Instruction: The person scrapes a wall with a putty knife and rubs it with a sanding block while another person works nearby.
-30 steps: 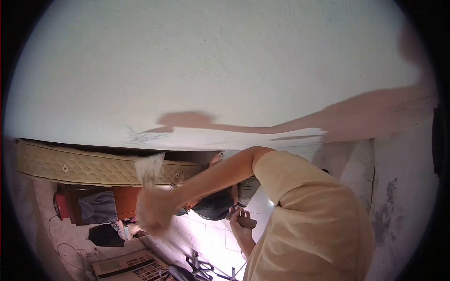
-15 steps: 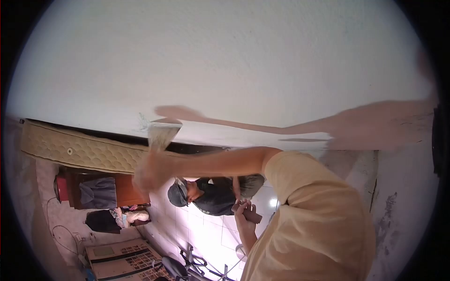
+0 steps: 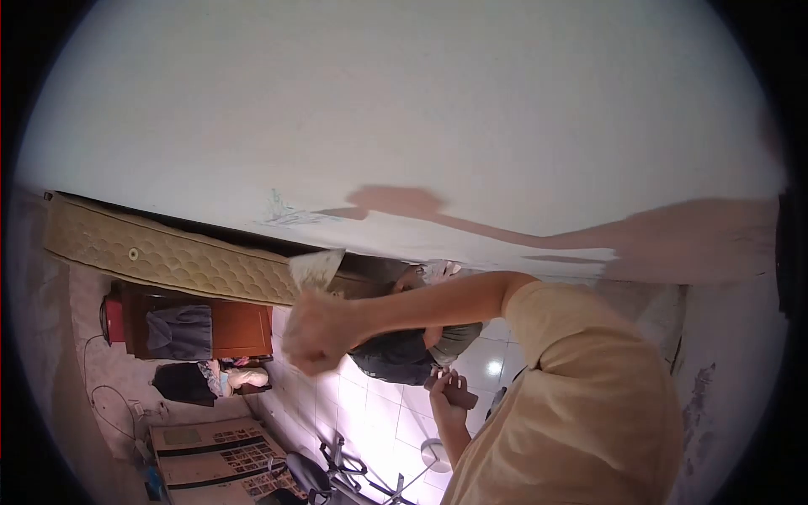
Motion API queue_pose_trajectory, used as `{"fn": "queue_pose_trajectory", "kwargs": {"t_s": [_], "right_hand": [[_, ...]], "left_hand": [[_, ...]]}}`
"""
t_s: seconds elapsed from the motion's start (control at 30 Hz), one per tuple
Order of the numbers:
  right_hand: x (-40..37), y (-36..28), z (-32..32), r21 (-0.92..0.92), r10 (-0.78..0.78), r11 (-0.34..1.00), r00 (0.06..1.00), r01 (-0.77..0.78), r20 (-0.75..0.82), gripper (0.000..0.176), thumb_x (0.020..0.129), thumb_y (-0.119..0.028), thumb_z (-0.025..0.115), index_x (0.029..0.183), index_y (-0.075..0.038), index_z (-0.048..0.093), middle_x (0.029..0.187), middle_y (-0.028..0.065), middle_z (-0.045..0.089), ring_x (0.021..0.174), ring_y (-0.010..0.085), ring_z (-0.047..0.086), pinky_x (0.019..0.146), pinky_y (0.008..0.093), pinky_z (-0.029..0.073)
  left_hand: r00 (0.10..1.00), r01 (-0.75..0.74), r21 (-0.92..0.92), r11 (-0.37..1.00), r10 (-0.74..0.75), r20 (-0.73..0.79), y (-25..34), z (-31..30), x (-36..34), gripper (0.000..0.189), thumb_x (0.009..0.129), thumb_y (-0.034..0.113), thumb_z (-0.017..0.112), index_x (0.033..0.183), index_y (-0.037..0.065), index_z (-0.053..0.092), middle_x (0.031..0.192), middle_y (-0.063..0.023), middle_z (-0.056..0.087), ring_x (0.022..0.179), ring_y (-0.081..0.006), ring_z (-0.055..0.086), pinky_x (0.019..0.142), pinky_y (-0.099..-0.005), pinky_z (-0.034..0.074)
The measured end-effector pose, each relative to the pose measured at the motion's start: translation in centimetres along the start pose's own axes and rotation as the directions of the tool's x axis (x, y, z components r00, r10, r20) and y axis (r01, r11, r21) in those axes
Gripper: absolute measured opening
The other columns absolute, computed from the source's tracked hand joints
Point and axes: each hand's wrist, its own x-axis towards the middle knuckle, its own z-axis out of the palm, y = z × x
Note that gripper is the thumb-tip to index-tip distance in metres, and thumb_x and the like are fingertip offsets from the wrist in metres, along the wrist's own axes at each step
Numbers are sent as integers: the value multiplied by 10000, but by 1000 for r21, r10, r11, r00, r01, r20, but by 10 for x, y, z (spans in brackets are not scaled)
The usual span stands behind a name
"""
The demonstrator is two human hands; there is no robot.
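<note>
My right hand (image 3: 321,335) is closed around a putty knife, the arm stretched across the view and slightly blurred. The putty knife's wide, flat, pale blade (image 3: 316,268) points up the frame, smeared with white; its handle is hidden in my fist. Just above the blade is the whitish wall (image 3: 404,109), and the blade seems to stand off it. Scribbled marks (image 3: 282,210) show on the wall to the blade's upper left. Lower down, beside my beige sleeve, my left hand (image 3: 442,385) holds a brown block (image 3: 459,396), fingers bent around it.
A quilted mattress (image 3: 168,257) runs along the wall. Behind my right arm is another person in dark clothing (image 3: 396,358), partly hidden. Toward the lower left are a wooden cabinet (image 3: 244,332) with cloth on it, flat cardboard (image 3: 210,454) and a black chair (image 3: 307,475). The floor (image 3: 379,412) is tiled.
My right hand and the putty knife have moved right and slightly down, away from the scribbled marks. Their shadow has shifted right. The other person's head is now hidden. My left hand still holds the block.
</note>
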Motion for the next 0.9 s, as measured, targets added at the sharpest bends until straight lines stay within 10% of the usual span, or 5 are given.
{"fn": "queue_pose_trajectory", "kwargs": {"t_s": [0.4,0.47,0.67,0.83,0.9], "right_hand": [[22,45,34,-13,-63,998,980,61,-191,254,668,-221,511,461,-106,419,412,21,429,367,217,451,345,334,338],[17,73,34,40,180,983,984,-180,14,275,682,-232,499,452,-109,412,413,19,425,372,214,457,347,333,340],[48,31,30,1,-134,991,981,136,-141,331,702,-311,482,433,-118,469,412,52,465,364,231,461,360,333,362],[-5,94,31,212,612,769,790,-603,29,237,663,-211,503,460,-136,407,409,14,389,362,177,434,337,307,316],[1,77,44,82,368,928,929,-364,-42,225,658,-216,507,463,-139,427,415,15,411,361,176,441,338,306,318]], "left_hand": [[1000,-25,-30,999,24,-17,5,0,-2,381,698,-40,520,1036,115,435,889,-44,499,791,-158,524,706,-305,435],[999,-47,-22,999,47,-21,6,-1,-3,372,697,-50,504,1024,113,435,884,-42,502,792,-156,526,703,-298,435],[995,-92,-82,992,89,-35,7,-9,1,399,698,-46,512,1046,120,411,877,-42,508,785,-149,524,704,-295,434],[993,-99,-75,992,94,-67,4,-16,-9,382,698,-61,495,1029,118,429,873,-40,515,793,-153,526,695,-297,438],[996,-82,-91,992,78,-54,5,-17,-1,356,694,-63,497,998,118,461,873,-34,527,781,-154,535,690,-296,445]]}}
